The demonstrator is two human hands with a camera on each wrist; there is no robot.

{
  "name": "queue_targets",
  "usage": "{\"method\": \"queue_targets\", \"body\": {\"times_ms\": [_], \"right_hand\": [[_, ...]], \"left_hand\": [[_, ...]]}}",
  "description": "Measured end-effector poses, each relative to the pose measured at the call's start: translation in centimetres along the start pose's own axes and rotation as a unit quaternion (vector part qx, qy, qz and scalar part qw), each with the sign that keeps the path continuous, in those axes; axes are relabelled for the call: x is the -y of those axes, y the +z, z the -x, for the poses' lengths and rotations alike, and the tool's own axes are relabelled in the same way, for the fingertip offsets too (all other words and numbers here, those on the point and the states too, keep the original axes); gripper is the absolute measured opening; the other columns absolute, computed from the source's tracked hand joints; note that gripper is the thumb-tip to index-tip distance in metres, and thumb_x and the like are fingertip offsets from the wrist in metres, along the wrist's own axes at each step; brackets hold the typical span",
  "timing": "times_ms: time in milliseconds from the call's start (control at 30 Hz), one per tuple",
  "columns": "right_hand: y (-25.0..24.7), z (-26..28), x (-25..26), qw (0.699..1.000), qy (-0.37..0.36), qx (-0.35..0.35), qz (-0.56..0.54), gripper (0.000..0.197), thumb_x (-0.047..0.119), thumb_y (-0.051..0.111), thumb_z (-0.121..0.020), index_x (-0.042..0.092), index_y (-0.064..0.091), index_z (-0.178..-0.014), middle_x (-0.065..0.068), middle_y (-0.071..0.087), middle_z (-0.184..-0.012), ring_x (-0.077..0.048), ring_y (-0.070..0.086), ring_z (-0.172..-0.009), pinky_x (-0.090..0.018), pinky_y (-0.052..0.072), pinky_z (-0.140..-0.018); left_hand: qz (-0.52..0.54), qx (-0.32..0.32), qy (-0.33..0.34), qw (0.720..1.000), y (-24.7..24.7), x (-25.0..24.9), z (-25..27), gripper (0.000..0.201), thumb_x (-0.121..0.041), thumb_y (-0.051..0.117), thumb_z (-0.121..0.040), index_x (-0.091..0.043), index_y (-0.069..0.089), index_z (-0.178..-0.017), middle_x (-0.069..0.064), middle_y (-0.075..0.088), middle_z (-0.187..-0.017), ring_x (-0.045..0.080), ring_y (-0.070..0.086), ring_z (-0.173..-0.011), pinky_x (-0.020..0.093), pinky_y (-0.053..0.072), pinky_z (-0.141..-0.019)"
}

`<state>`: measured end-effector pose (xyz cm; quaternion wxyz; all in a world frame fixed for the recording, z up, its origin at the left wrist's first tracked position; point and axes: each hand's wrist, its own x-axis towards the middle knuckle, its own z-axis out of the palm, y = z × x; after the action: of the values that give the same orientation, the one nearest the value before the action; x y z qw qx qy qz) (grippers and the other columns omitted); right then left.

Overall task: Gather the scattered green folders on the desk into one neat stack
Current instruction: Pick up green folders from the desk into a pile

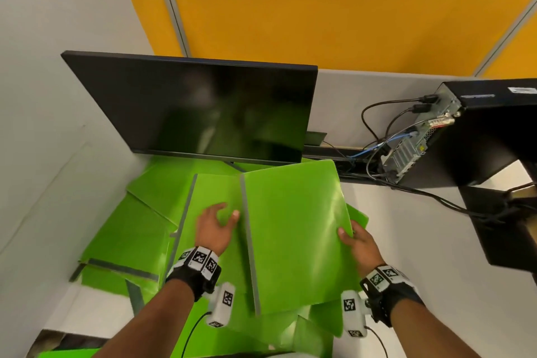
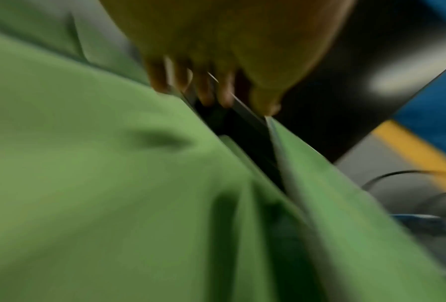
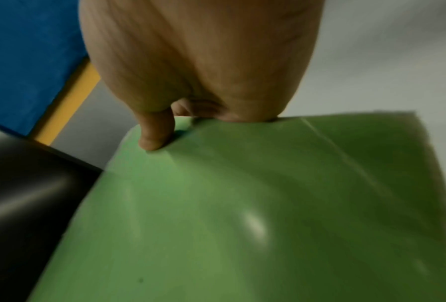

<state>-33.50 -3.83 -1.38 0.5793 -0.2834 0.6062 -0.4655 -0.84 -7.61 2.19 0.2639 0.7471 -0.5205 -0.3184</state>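
Several green folders with grey spines lie overlapping on the desk below the monitor. My right hand point(image 1: 350, 237) grips the right edge of the topmost green folder point(image 1: 293, 229), raised and tilted over the others. In the right wrist view the thumb point(image 3: 154, 137) presses on that folder point(image 3: 242, 214), and the other fingers are hidden beneath it. My left hand point(image 1: 216, 222) lies with relaxed fingers on a second folder point(image 1: 209, 189), just left of the held folder's spine point(image 1: 248, 241). The left wrist view is blurred; its fingers point(image 2: 203, 90) point at the gap between two folders. More folders point(image 1: 130, 229) spread to the left.
A black monitor point(image 1: 197, 107) stands right behind the folders. A black computer tower point(image 1: 479, 131) with cables point(image 1: 374, 136) sits at the back right. A grey partition point(image 1: 58, 67) walls the left side. Bare white desk point(image 1: 421, 241) shows to the right.
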Motion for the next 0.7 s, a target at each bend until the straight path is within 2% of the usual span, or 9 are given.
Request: {"method": "queue_targets", "body": {"times_ms": [33,67,167,233,333,433,567,633,700], "right_hand": [[-0.1,0.0,0.0,1.000,0.013,-0.008,-0.018,0.088,0.050,0.090,-0.047,0.013,0.063,-0.123,-0.013,0.072,-0.112,-0.037,0.067,-0.104,-0.055,0.051,-0.092],[-0.3,-0.1,-0.3,0.999,0.020,-0.015,-0.030,0.084,0.044,0.087,-0.056,0.014,0.059,-0.129,-0.014,0.071,-0.115,-0.038,0.066,-0.106,-0.058,0.049,-0.094],[-0.6,-0.1,-0.6,0.998,0.031,-0.040,-0.037,0.059,0.014,0.066,-0.088,0.027,0.046,-0.143,-0.007,0.063,-0.128,-0.032,0.060,-0.117,-0.056,0.043,-0.102],[-0.9,-0.1,-1.0,0.998,0.038,-0.045,-0.039,0.062,0.005,0.059,-0.091,0.032,0.042,-0.145,-0.005,0.058,-0.136,-0.030,0.055,-0.124,-0.055,0.039,-0.107],[-0.4,0.4,-0.9,0.998,0.037,-0.048,-0.024,0.066,0.006,0.061,-0.091,0.035,0.040,-0.146,-0.001,0.051,-0.143,-0.026,0.049,-0.129,-0.053,0.034,-0.111],[0.2,0.7,-1.0,0.998,0.032,-0.053,-0.024,0.066,0.003,0.059,-0.091,0.029,0.038,-0.148,0.003,0.050,-0.136,-0.020,0.048,-0.125,-0.044,0.034,-0.110],[1.3,0.8,-2.0,0.996,0.039,-0.073,0.013,0.063,0.008,0.065,-0.089,0.027,0.044,-0.145,-0.003,0.056,-0.138,-0.025,0.052,-0.124,-0.046,0.036,-0.110],[2.0,0.9,-2.1,0.994,0.044,-0.089,0.040,0.061,0.010,0.064,-0.091,0.022,0.042,-0.146,-0.005,0.054,-0.138,-0.025,0.050,-0.125,-0.040,0.035,-0.109],[2.5,1.0,-2.3,0.992,0.050,-0.091,0.067,0.061,0.014,0.062,-0.093,0.018,0.038,-0.148,-0.008,0.046,-0.147,-0.028,0.044,-0.133,-0.038,0.033,-0.108]], "left_hand": [[-0.097,-0.062,-0.025,0.993,-0.8,1.1,-0.6,0.063,-0.045,0.071,-0.078,-0.014,0.051,-0.129,0.011,0.049,-0.135,0.030,0.045,-0.126,0.044,0.039,-0.106],[-0.161,-0.084,-0.064,0.981,-1.8,2.1,-1.0,0.079,-0.046,0.076,-0.072,-0.014,0.043,-0.136,0.013,0.042,-0.142,0.032,0.039,-0.131,0.045,0.037,-0.108],[-0.239,0.002,-0.130,0.962,-3.3,5.0,-1.4,0.113,-0.044,0.082,-0.065,-0.011,0.015,-0.149,0.013,0.032,-0.150,0.033,0.032,-0.137,0.042,0.033,-0.112],[-0.266,0.028,-0.113,0.957,-3.5,6.2,-1.6,0.119,-0.045,0.083,-0.064,-0.013,0.009,-0.151,0.011,0.032,-0.151,0.031,0.033,-0.136,0.041,0.034,-0.112],[-0.278,0.017,-0.119,0.953,-3.9,6.3,-1.6,0.121,-0.045,0.085,-0.060,-0.016,0.012,-0.151,0.011,0.034,-0.149,0.032,0.035,-0.134,0.042,0.035,-0.111],[-0.166,0.011,-0.138,0.976,-4.1,6.0,-1.7,0.109,-0.023,0.088,-0.062,-0.011,0.024,-0.149,0.018,0.037,-0.141,0.035,0.042,-0.128,0.042,0.037,-0.110],[-0.003,0.030,-0.124,0.992,-4.3,5.9,-1.5,0.076,-0.002,0.080,-0.070,-0.005,0.042,-0.135,0.016,0.048,-0.135,0.035,0.050,-0.120,0.043,0.042,-0.103],[0.065,0.074,-0.110,0.989,-4.0,5.4,-0.6,0.061,0.003,0.071,-0.078,-0.006,0.043,-0.131,0.010,0.050,-0.127,0.029,0.048,-0.118,0.035,0.041,-0.097],[0.143,0.118,-0.108,0.977,-3.5,4.0,0.9,0.043,0.008,0.062,-0.084,-0.014,0.045,-0.117,0.004,0.053,-0.111,0.020,0.050,-0.108,0.023,0.040,-0.086]]}}
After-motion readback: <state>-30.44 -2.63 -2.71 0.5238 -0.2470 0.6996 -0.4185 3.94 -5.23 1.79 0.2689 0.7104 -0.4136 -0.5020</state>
